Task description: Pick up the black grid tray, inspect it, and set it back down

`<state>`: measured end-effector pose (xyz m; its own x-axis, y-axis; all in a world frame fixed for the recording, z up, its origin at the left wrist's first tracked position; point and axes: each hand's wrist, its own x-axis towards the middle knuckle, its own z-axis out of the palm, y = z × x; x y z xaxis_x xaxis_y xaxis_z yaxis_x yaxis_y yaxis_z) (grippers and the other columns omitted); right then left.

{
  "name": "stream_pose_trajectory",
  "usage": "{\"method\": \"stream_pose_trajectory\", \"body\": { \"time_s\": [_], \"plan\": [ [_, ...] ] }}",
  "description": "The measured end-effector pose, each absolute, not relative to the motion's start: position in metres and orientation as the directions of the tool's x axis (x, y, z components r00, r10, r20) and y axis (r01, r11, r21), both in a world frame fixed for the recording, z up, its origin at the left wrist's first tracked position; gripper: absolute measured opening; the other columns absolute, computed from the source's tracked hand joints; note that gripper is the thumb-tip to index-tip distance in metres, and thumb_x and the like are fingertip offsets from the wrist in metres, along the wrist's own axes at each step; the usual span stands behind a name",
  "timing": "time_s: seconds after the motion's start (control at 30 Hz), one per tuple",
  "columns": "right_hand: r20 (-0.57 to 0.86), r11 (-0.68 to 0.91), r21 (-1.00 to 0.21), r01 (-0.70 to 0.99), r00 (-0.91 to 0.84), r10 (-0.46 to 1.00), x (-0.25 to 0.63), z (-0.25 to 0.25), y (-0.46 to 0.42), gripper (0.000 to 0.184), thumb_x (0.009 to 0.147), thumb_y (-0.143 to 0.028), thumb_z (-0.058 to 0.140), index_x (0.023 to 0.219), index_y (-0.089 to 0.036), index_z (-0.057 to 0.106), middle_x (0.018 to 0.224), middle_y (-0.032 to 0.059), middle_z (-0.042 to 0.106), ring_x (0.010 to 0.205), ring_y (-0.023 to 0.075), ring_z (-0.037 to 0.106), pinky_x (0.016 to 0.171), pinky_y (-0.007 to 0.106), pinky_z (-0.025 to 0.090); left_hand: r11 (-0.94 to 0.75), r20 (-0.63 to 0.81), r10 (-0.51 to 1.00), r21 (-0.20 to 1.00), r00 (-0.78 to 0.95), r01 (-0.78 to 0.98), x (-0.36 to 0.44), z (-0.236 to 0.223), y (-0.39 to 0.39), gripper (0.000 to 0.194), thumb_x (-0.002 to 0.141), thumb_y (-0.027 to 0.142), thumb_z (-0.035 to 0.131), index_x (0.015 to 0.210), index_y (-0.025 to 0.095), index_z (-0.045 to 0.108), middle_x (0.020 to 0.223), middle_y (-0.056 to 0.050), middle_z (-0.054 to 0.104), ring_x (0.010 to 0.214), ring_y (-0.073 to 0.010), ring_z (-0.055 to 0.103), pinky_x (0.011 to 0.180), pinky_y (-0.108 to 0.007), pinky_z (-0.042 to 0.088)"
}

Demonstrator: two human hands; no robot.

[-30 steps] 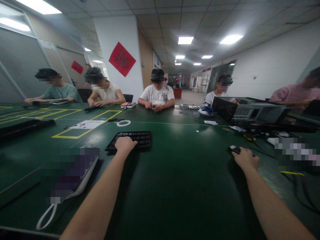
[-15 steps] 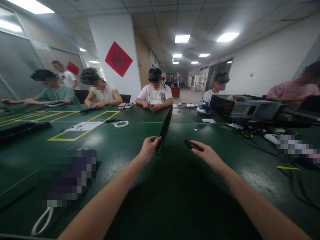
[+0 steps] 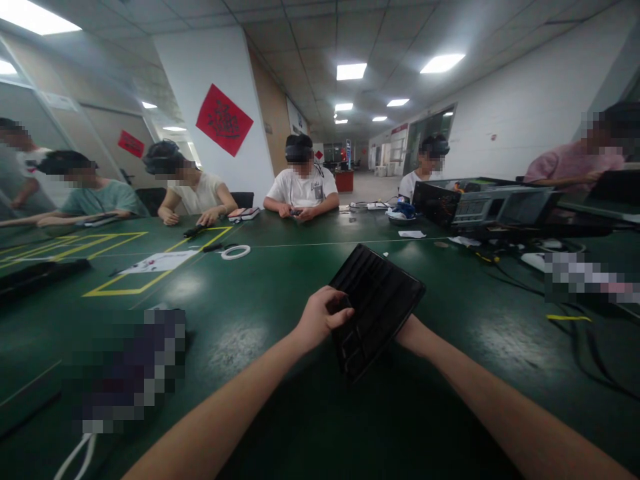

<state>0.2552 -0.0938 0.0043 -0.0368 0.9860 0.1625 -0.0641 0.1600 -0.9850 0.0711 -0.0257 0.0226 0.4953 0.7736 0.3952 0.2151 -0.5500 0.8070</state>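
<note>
Grip-wise, the left hand [image 3: 320,320] is curled fairly narrow over the left edge of the black divided tray [image 3: 377,303], though I can't tell if it's actually clamping, and the right hand [image 3: 411,335] is mostly hidden behind, so no idea how wide that one is. The tray's at about 1 o'clock, tilted up off the tabletop [image 3: 280,267], probably propped from behind so its sections face the wearer. Can't make out anything in those, but the dish [image 3: 401,219] farther out at 1 o'clock has something blue [image 3: 403,209] in it.
</note>
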Motion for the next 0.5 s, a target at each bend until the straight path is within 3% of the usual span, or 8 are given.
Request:
{"method": "stream_pose_trajectory", "body": {
  "time_s": [0.1, 0.17, 0.27, 0.33, 0.4, 0.5],
  "plan": [
    [0.123, 0.124, -0.990, -0.060, 0.024, 0.992, 0.252, 0.010, -0.099, 0.045, 0.045, -0.059, 0.078, 0.073, -0.024, 0.071, 0.085, 0.0013, 0.070, 0.088, 0.0271, 0.062, 0.091, 0.049, 0.047, -0.534, 0.376, 0.781, 0.816, 0.498, 0.220, 0.075, 0.024, -0.029, 0.025, 0.063, 0.030, 0.073, 0.083, 0.016, 0.069, 0.078, -0.003, 0.055, 0.068, -0.0143, 0.051, 0.062, -0.026, 0.041],
    [0.094, 0.098, -0.993, -0.072, 0.063, 0.994, 0.252, 0.012, -0.101, 0.046, 0.046, -0.058, 0.078, 0.076, -0.024, 0.071, 0.090, 0.0023, 0.070, 0.093, 0.0288, 0.062, 0.094, 0.050, 0.045, -0.441, 0.342, 0.848, 0.880, 0.405, 0.179, 0.078, 0.027, -0.029, 0.023, 0.063, 0.025, 0.074, 0.084, 0.017, 0.069, 0.079, -0.002, 0.054, 0.070, -0.0134, 0.050, 0.064, -0.025, 0.042],
    [0.056, 0.061, -0.996, -0.065, 0.081, 0.995, 0.254, 0.008, -0.100, 0.047, 0.051, -0.053, 0.079, 0.086, -0.023, 0.070, 0.101, 0.0049, 0.069, 0.103, 0.0294, 0.059, 0.099, 0.052, 0.042, -0.036, 0.038, 0.999, 0.995, 0.019, -0.088, 0.076, 0.031, -0.021, 0.015, 0.072, 0.008, 0.063, 0.085, 0.016, 0.064, 0.080, -0.001, 0.053, 0.066, -0.0095, 0.047, 0.061, -0.020, 0.041],
    [0.037, 0.044, -0.996, -0.079, 0.092, 0.995, 0.257, 0.000, -0.097, 0.050, 0.050, -0.052, 0.079, 0.089, -0.022, 0.069, 0.103, 0.0058, 0.068, 0.104, 0.0296, 0.059, 0.098, 0.053, 0.042, 0.177, -0.227, 0.962, 0.942, -0.153, -0.286, 0.070, 0.033, -0.011, 0.022, 0.075, -0.003, 0.051, 0.084, 0.015, 0.058, 0.079, -0.001, 0.049, 0.059, -0.0067, 0.044, 0.056, -0.018, 0.040],
    [0.029, 0.040, -0.993, -0.113, 0.097, 0.995, 0.259, -0.006, -0.095, 0.052, 0.049, -0.053, 0.080, 0.088, -0.021, 0.068, 0.102, 0.0063, 0.068, 0.103, 0.0295, 0.059, 0.097, 0.054, 0.043, 0.264, -0.346, 0.920, 0.894, -0.184, -0.362, 0.062, 0.035, -0.001, 0.028, 0.075, -0.010, 0.042, 0.083, 0.015, 0.052, 0.077, -0.001, 0.046, 0.055, -0.0057, 0.044, 0.054, -0.017, 0.041],
    [0.019, 0.032, -0.988, -0.149, 0.090, 0.996, 0.259, -0.009, -0.094, 0.051, 0.049, -0.051, 0.081, 0.087, -0.020, 0.067, 0.101, 0.0068, 0.068, 0.101, 0.0290, 0.060, 0.097, 0.053, 0.043, 0.319, -0.389, 0.916, 0.858, -0.103, -0.403, 0.056, 0.039, 0.003, 0.026, 0.079, -0.009, 0.037, 0.079, 0.014, 0.049, 0.075, -0.003, 0.049, 0.056, -0.0059, 0.050, 0.053, -0.016, 0.045]
  ]
}}
